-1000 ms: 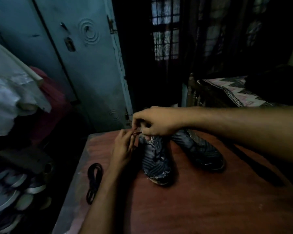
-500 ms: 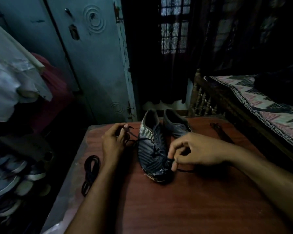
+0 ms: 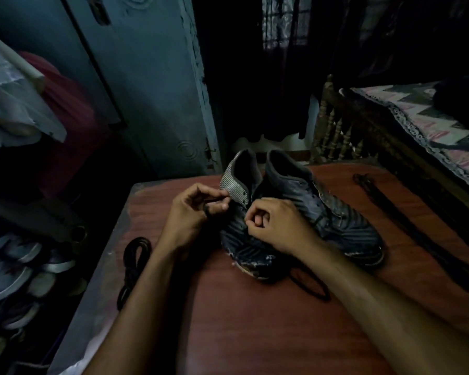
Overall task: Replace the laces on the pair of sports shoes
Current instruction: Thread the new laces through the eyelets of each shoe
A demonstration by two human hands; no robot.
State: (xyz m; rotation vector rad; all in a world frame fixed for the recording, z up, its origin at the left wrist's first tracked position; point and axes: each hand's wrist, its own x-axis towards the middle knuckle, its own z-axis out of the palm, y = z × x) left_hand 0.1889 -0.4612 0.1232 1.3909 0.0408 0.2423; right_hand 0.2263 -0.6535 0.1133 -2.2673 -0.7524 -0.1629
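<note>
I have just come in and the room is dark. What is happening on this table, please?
A person is lacing the left shoe of a dark pair on a wooden table. The left hand pinches a lace end by the shoe's collar, and the right hand grips over the eyelets. The other shoe stands beside it, with no lace that I can see. A bundled lace lies at the left, and another lace lies stretched out at the right.

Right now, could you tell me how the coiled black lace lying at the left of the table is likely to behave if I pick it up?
The coiled lace would probably be floppy: it lies in loose loops on the table, so lifting one strand would likely let the rest uncoil and dangle. It looks thin, so probably very light. It seems unlikely to roll or break, though it might tangle.
</note>
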